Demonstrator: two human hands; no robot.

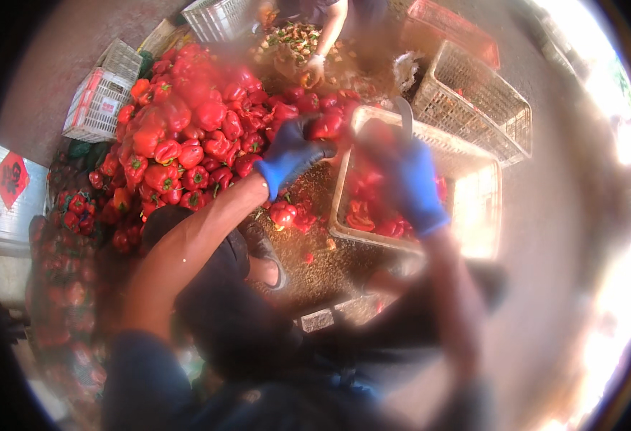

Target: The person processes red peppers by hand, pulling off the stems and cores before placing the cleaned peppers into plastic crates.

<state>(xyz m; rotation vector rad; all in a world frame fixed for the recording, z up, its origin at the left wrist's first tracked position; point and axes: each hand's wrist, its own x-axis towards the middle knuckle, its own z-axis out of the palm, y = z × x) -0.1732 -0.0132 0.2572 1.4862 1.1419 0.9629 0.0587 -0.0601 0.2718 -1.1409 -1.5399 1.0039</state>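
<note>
My left hand (294, 153), in a blue glove with a dark palm, is beside the heap of red bell peppers (191, 153). Its thumb and fingers are apart, with a red pepper (326, 126) showing by the fingertips; whether they grip it is unclear. Blurred, my blue-gloved right hand (409, 180) is shut on what looks like a knife, its curved metal blade (404, 116) pointing up. A blurred red shape lies just left of that hand. Below it, a pale plastic crate (338, 207) holds red pepper pieces (359, 215).
Opposite me, another person's gloved hand (313, 71) is near a pile of pepper cores (294, 43). More crates (471, 102) stand at upper right, others (97, 102) at upper left. Mesh sacks of peppers (68, 301) lie at left. Seeds and scraps (315, 269) cover the floor between my feet.
</note>
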